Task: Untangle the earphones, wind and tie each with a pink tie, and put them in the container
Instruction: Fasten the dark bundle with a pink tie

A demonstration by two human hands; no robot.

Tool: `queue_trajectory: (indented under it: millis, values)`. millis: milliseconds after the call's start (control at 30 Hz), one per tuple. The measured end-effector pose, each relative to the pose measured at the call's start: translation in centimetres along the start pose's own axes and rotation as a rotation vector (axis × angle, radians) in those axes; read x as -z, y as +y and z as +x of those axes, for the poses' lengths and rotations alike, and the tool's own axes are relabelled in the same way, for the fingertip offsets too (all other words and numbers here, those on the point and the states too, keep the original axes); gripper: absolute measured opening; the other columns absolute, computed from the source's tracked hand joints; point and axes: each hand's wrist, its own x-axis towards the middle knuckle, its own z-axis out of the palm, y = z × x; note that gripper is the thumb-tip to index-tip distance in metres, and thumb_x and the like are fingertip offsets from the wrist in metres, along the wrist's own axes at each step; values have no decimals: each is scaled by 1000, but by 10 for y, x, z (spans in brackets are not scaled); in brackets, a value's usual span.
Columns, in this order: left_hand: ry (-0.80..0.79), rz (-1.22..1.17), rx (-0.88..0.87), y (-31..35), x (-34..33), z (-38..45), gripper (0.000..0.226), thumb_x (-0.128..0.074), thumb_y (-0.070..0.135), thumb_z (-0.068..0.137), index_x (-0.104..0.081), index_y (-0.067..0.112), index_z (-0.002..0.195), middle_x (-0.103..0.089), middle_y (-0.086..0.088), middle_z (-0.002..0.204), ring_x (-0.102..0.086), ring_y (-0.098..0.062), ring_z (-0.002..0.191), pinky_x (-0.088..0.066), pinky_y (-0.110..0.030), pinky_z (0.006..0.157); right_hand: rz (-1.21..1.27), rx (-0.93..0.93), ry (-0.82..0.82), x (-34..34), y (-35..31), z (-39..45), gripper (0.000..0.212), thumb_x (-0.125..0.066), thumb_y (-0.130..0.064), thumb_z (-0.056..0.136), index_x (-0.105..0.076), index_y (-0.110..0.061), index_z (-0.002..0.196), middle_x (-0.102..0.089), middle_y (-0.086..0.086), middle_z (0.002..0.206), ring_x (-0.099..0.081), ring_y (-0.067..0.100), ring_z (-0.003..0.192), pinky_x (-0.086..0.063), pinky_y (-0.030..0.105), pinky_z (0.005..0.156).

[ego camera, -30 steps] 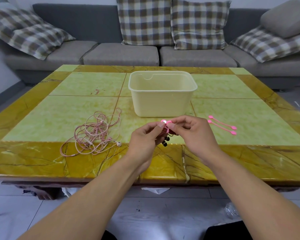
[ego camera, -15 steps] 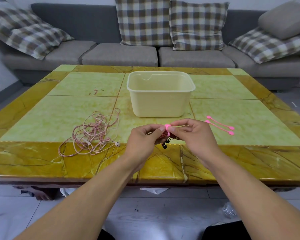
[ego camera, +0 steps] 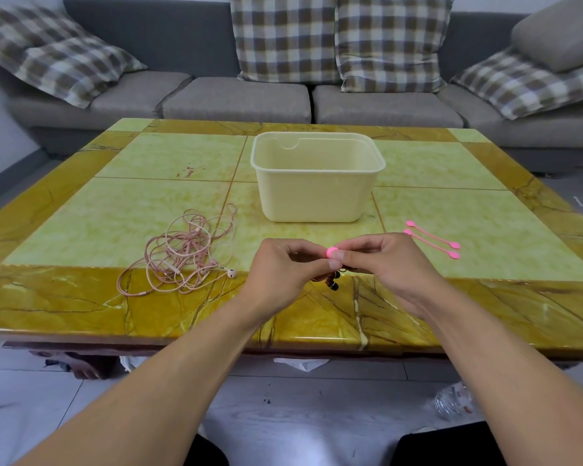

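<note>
The left hand [ego camera: 283,267] and right hand [ego camera: 389,264] met above the near edge of the table [ego camera: 64,304], fingertips curled inward and pinching together the round end of a pink tie [ego camera: 331,252]. Only that flat, rubbery-looking disc showed; the rest of the tie was hidden behind the fingers. Below the fingertips hung a dark earphone bundle [ego camera: 332,280], mostly covered by both hands, so its winding could not be made out; 2 small black earbud tips and a bit of reddish-brown cord showed. Which hand carried the bundle's weight could not be told.

To the left of the hands lay the pink earphones [ego camera: 185,257], a loose tangle of thin glossy cord in overlapping loops, with a white earbud at its near right edge. How many sets made up the tangle was unclear. To the right, well apart from the hands, 2 spare pink ties [ego camera: 433,239] lay just beside each other, each a slim strip with a round knob at both ends.

Beyond the hands stood the container [ego camera: 317,196], a cream plastic tub with rounded corners and a notch in its far rim; the visible part of its inside held nothing, though the near wall hid the floor. The tabletop was polished stone, pale green panels bordered in veined amber. Behind it stood a grey sofa [ego camera: 236,99] with checked cushions [ego camera: 283,38], cut off at the frame edges.
</note>
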Motion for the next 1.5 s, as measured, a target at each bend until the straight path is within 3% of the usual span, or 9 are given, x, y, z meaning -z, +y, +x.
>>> queue_trajectory:
  millis: [133, 233, 533, 733, 900, 1000, 1200, 1400, 1500]
  values:
    - [-19, 11, 17, 0, 3, 2, 15, -86, 11, 77, -80, 5, 89, -77, -8, 78, -73, -15, 70, -56, -21, 69, 16, -55, -59, 2, 1, 0, 33, -88, -27, 63, -82, -10, 91, -80, 6, 93, -75, 17, 98, -55, 34, 97]
    - [-44, -35, 45, -3, 5, 5, 15, -83, 11, 80, -80, 3, 92, -78, -11, 83, -76, -23, 81, -60, -28, 80, 54, -72, -57, 0, 5, 0, 37, -86, -31, 61, -82, -11, 92, -79, 7, 96, -73, 21, 102, -55, 38, 100]
    - [22, -341, 190, -10, -7, 4, 18, -66, 8, 95, -76, -5, 102, -75, -19, 97, -69, -19, 86, -57, -22, 78, -183, 141, 47, -4, -2, 0, 17, -87, -21, 77, -82, -17, 93, -79, -4, 79, -75, 8, 77, -54, 15, 69]
    - [-53, -375, 214, -9, -6, 4, 14, -68, 4, 92, -77, -4, 99, -75, -20, 104, -72, -24, 95, -58, -26, 85, -379, 118, 31, -1, -1, -3, 10, -84, -28, 82, -83, -30, 92, -78, -14, 79, -73, -1, 79, -59, 23, 78]
    - [56, -320, 169, 0, -4, 6, 32, -84, 0, 75, -66, 0, 102, -75, -21, 94, -75, -33, 90, -60, -36, 89, -414, 195, 105, -2, 3, -4, 8, -82, -34, 85, -83, -32, 93, -77, -19, 80, -71, -1, 79, -57, 24, 74]
    - [80, -23, 13, 2, -3, 5, 34, -88, 8, 75, -65, 10, 101, -76, -8, 89, -75, -20, 81, -61, -29, 78, -495, 233, 48, 2, 2, -3, 7, -78, -31, 88, -82, -34, 93, -76, -19, 83, -70, -3, 82, -54, 22, 77]
    - [92, 228, -130, -1, -4, 1, 37, -87, 15, 77, -61, 24, 101, -75, 2, 92, -74, -10, 78, -62, -34, 77, -697, 342, -11, 4, 1, -9, 8, -75, -36, 89, -79, -38, 96, -72, -26, 88, -63, -13, 92, -41, 0, 77]
    - [24, 287, -213, 1, 2, 0, 33, -88, 14, 77, -64, 22, 99, -75, 6, 89, -73, -8, 86, -61, -36, 81, -691, 448, -50, 7, 1, -8, 3, -77, -30, 89, -77, -31, 92, -72, -23, 86, -63, -9, 89, -39, 3, 75]
    - [1, 221, -219, 3, 6, 0, 24, -87, 9, 76, -71, 16, 92, -75, 0, 86, -73, -18, 84, -62, -44, 80, -669, 528, -34, 5, 2, -8, 1, -74, -26, 92, -74, -26, 94, -71, -18, 85, -64, 1, 86, -43, 9, 74]
